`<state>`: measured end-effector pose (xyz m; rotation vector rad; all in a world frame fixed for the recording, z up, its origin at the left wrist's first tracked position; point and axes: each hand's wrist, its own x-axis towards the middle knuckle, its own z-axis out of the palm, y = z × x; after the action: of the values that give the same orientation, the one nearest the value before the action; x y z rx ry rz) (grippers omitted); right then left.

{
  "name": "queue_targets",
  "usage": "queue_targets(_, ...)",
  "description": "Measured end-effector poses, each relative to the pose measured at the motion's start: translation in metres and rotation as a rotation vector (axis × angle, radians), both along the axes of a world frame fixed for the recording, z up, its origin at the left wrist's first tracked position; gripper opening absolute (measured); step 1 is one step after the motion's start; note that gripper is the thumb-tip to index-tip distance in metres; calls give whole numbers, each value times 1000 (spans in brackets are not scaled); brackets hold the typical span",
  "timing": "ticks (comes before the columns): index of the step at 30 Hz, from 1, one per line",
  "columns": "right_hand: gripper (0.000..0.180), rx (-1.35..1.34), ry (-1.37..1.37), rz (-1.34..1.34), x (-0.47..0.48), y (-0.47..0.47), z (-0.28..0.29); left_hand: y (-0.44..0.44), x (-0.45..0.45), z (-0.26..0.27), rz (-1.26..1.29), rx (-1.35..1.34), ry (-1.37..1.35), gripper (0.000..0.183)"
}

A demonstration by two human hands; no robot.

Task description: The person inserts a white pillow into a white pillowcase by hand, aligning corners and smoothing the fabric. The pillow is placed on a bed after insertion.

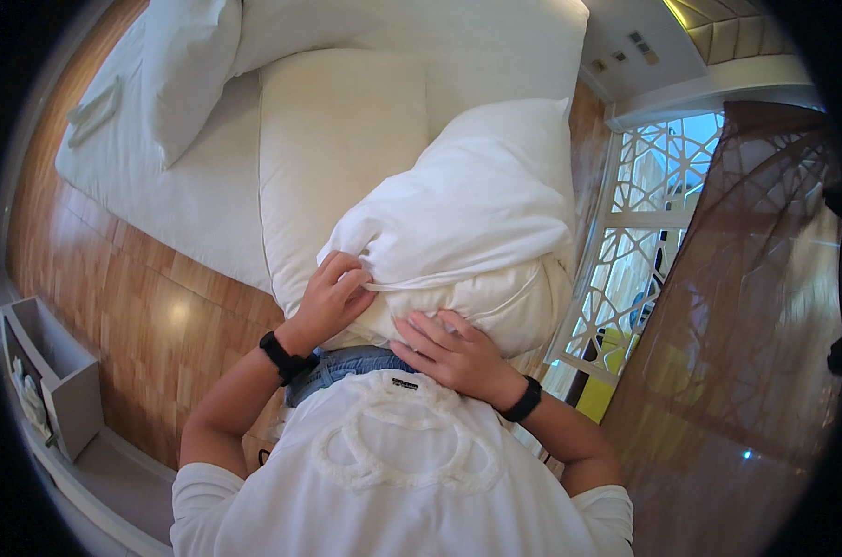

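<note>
Before me lies a cream pillow [494, 306], partly covered by a white pillowcase [455, 209]. The case's hem runs across the pillow near my body, and the cream end sticks out below it. My left hand [334, 296] pinches the left corner of that hem between thumb and fingers. Against the exposed pillow end rests my right hand [455, 348], its fingers spread and gripping nothing. Beneath them is a larger cream cushion or folded bedding [344, 153], whose near end reaches my waist.
A white-covered mattress [184, 202] spreads behind, with another white pillow [191, 76] at the upper left and a small folded cloth [95, 111] near its edge. Wooden floor [163, 299] shows at left beside a grey box [58, 369]. A lattice screen [630, 244] and sheer brown curtain [727, 299] stand right.
</note>
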<state>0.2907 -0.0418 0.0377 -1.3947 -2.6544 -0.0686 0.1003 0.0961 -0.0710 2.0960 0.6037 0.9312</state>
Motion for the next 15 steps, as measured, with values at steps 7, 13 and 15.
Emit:
queue_targets(7,17,181,-114,-137,8,29,-30,16,21,15,38,-24,-125,24)
queue_targets(13,9,288,-122,-284,40,63,5,35,40,41,278,175,-71,22)
queue_targets(15,11,330,-111,-294,45,79,16,46,45,36,397,163,-8,18)
